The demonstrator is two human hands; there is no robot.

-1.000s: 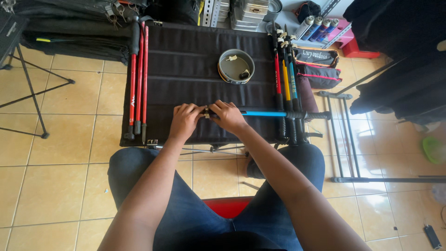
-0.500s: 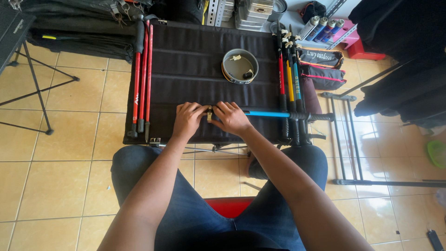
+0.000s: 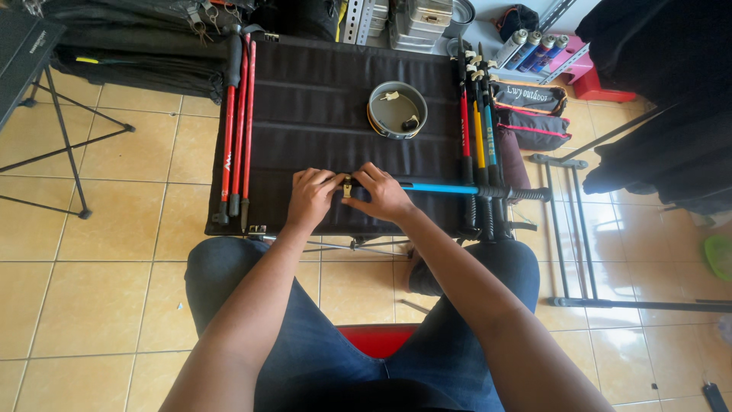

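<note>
Tiled floor [image 3: 91, 305] surrounds the black desk [image 3: 320, 91]. At its near edge, left hand [image 3: 311, 197] and right hand [image 3: 383, 194] close together on a clasp [image 3: 347, 186] of the blue pole [image 3: 446, 188]. Beyond lies bare cloth, then a round tin [image 3: 397, 110]. Red poles [image 3: 238, 130] line the left edge.

Matt black cloth table [image 3: 320, 114], glossy blue metal pole [image 3: 442, 188], shiny tiled floor [image 3: 114, 229]
</note>
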